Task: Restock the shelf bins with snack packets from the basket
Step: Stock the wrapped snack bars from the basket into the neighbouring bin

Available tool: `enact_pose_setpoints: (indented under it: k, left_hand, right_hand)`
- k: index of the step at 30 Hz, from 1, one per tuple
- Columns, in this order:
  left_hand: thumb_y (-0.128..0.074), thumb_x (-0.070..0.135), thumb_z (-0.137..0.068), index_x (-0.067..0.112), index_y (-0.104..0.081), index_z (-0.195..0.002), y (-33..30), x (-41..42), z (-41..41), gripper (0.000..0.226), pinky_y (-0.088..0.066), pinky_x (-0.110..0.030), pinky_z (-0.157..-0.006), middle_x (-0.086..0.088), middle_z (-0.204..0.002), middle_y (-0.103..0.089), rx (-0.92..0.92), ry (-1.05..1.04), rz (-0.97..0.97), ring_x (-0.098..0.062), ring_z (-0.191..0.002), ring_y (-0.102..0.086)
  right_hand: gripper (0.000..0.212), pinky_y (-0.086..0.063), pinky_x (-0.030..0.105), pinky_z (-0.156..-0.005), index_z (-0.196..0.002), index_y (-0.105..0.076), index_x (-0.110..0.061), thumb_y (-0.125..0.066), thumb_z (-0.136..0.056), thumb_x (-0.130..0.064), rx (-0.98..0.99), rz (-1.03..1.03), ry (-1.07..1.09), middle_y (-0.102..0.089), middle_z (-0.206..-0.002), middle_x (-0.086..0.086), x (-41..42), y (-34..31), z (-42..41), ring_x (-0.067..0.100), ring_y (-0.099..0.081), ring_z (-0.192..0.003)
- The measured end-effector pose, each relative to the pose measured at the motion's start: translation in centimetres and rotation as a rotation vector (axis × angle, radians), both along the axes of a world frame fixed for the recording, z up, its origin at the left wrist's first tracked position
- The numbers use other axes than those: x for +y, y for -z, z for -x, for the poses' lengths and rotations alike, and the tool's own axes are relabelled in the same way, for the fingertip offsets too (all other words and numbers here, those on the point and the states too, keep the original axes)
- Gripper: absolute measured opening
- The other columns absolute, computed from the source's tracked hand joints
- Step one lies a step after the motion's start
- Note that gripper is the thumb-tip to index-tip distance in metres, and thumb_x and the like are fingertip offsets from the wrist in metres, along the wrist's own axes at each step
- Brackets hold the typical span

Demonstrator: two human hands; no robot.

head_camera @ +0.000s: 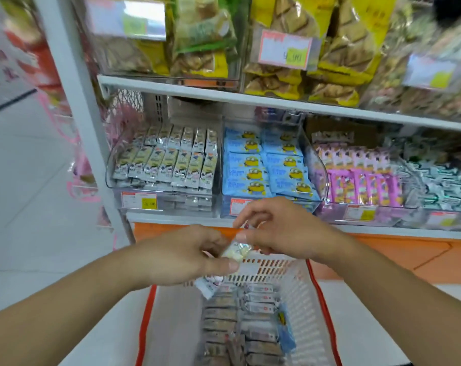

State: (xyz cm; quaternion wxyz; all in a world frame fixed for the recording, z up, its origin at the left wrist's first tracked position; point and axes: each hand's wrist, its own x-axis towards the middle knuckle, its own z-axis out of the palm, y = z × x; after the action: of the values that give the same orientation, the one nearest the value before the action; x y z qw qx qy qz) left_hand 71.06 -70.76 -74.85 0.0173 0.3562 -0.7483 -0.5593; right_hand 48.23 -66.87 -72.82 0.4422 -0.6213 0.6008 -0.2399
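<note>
A person's two bare hands meet above a white plastic basket with red handles, in front of a snack shelf. The left hand grips a few small packets, its fingers curled round them, one packet end poking out below the palm. The right hand pinches the top of the same bundle between thumb and forefinger. More packets lie in rows inside the basket, directly under the hands. On the lower shelf, a clear bin at the left holds rows of silver-and-green packets, standing upright; the bin beside it holds blue packets with a yellow cartoon figure; a third bin to the right holds pink and purple packets. Price tags front each bin. Larger yellow bags fill the shelf above, blurred.
</note>
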Motion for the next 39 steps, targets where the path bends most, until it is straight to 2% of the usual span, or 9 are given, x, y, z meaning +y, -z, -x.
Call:
enact_pose_setpoints:
  k: [4,6,10,16,18,21,27,32,39]
  left_hand:
    - [-0.073,0.022,-0.096,0.010,-0.074,-0.103,-1.4,-0.2,0.3,0.014,-0.058,-0.027,-0.079,-0.010,-0.096,-0.079,0.236,-0.237,-0.076,-0.018,-0.089,-0.075]
    - [-0.072,0.024,-0.096,0.011,-0.077,-0.092,-1.7,-0.6,0.3,0.014,-0.049,-0.020,-0.064,-0.011,-0.088,-0.078,0.329,-0.369,-0.101,-0.015,-0.075,-0.069]
    - [-0.079,0.045,-0.086,0.009,-0.076,-0.091,-1.0,-2.2,-0.4,0.037,-0.037,-0.037,-0.073,-0.025,-0.093,-0.071,0.364,-0.489,-0.145,-0.022,-0.081,-0.058]
    - [-0.076,0.064,-0.079,0.006,-0.071,-0.101,-1.0,-3.7,-1.4,0.062,-0.038,-0.042,-0.074,-0.015,-0.093,-0.068,0.334,-0.565,-0.102,-0.027,-0.075,-0.053]
    - [-0.071,0.070,-0.080,0.016,-0.073,-0.103,-1.2,-4.2,-1.8,0.058,-0.055,-0.050,-0.086,-0.008,-0.100,-0.073,0.310,-0.563,-0.096,-0.034,-0.085,-0.065]
    - [-0.060,0.071,-0.089,0.045,-0.072,-0.102,-2.1,-5.3,-3.3,0.032,-0.055,-0.041,-0.098,0.020,-0.099,-0.074,0.281,-0.629,-0.027,-0.006,-0.099,-0.069]
    - [-0.027,0.066,-0.100,0.035,-0.048,-0.141,-2.1,-8.2,-9.8,0.055,-0.044,-0.033,-0.105,0.017,-0.138,-0.051,-0.310,-0.396,0.652,-0.008,-0.126,-0.051]
    - [-0.021,0.068,-0.097,0.038,-0.050,-0.143,-1.1,-10.1,-12.7,0.062,-0.037,-0.023,-0.110,0.026,-0.139,-0.047,-0.345,-0.282,0.627,0.002,-0.129,-0.045]
    - [-0.025,0.066,-0.100,0.037,-0.061,-0.127,-0.5,-11.8,-13.4,0.054,-0.045,-0.027,-0.103,0.023,-0.123,-0.056,-0.324,-0.323,0.587,0.002,-0.114,-0.053]
  right_hand:
    - [0.025,-0.049,0.024,-0.073,-0.117,-0.064,-0.039,-0.074,-0.095,-0.037,0.003,0.244,0.209,-0.064,-0.112,-0.015,-1.0,-0.3,-2.1,0.006,-0.069,-0.089]
    - [0.039,-0.045,0.013,-0.084,-0.129,-0.055,-0.041,-0.072,-0.095,-0.035,0.115,0.393,0.203,-0.052,-0.126,-0.026,-0.7,-0.8,-3.0,-0.004,-0.058,-0.110]
    - [0.070,-0.027,0.011,-0.108,-0.145,-0.039,-0.050,-0.079,-0.088,-0.047,0.287,0.380,-0.061,-0.024,-0.148,-0.038,-0.4,-0.4,-4.7,-0.013,-0.026,-0.142]
    - [0.071,-0.031,0.013,-0.102,-0.139,-0.042,-0.058,-0.084,-0.085,-0.043,0.199,0.379,0.029,-0.029,-0.146,-0.045,-2.3,0.0,-6.5,-0.017,-0.033,-0.135]
    - [0.069,-0.036,0.017,-0.101,-0.139,-0.044,-0.058,-0.084,-0.085,-0.040,0.167,0.390,0.055,-0.036,-0.144,-0.042,-3.0,0.0,-7.0,-0.011,-0.042,-0.132]
    - [0.070,-0.040,0.023,-0.098,-0.136,-0.042,-0.063,-0.084,-0.085,-0.042,0.143,0.376,0.098,-0.042,-0.140,-0.040,-4.9,-0.5,-8.1,-0.010,-0.046,-0.126]
    - [0.069,-0.042,0.031,-0.108,-0.143,-0.043,-0.047,-0.083,-0.086,-0.043,0.224,0.444,0.111,-0.049,-0.146,-0.022,-14.4,-1.7,-10.6,0.003,-0.047,-0.134]
    - [0.078,-0.051,0.029,-0.075,-0.151,-0.038,-0.032,-0.081,-0.087,-0.047,0.350,0.400,0.066,-0.054,-0.142,-0.007,-24.3,-1.6,-13.8,0.014,-0.060,-0.097]
    - [0.067,-0.049,0.033,-0.087,-0.138,-0.042,-0.033,-0.081,-0.085,-0.046,0.393,0.301,0.046,-0.051,-0.141,-0.005,-32.3,0.1,-16.2,0.020,-0.059,-0.110]
